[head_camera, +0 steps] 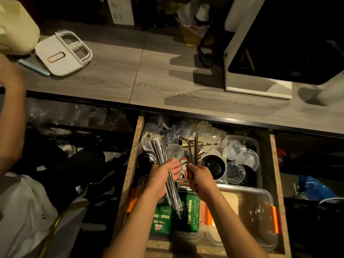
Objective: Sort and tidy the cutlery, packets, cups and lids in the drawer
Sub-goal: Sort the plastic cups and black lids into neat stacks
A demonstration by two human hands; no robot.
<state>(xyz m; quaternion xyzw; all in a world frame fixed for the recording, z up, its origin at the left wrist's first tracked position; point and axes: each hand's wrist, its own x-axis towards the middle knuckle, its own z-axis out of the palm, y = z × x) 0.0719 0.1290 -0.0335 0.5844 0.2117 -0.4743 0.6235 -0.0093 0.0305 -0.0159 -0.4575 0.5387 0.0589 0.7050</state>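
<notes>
Cutlery wrapped in clear plastic (163, 161), a long bundle, lies across the left hand (161, 176), whose fingers curl round it above the open drawer (133, 164). Right hand (198, 175) pinches a few dark sticks (193, 149), held upright just beside the bundle. Below both hands sit clear lids (240, 157), clear cups (181, 128), a black lid (214, 164) and green packets (162, 218). Beyond the drawer runs a grey wood-grain table (149, 71).

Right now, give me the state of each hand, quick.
Left hand: holding a bundle of wrapped straws, fingers curled round it.
Right hand: gripping a few dark straws above the drawer.
</notes>
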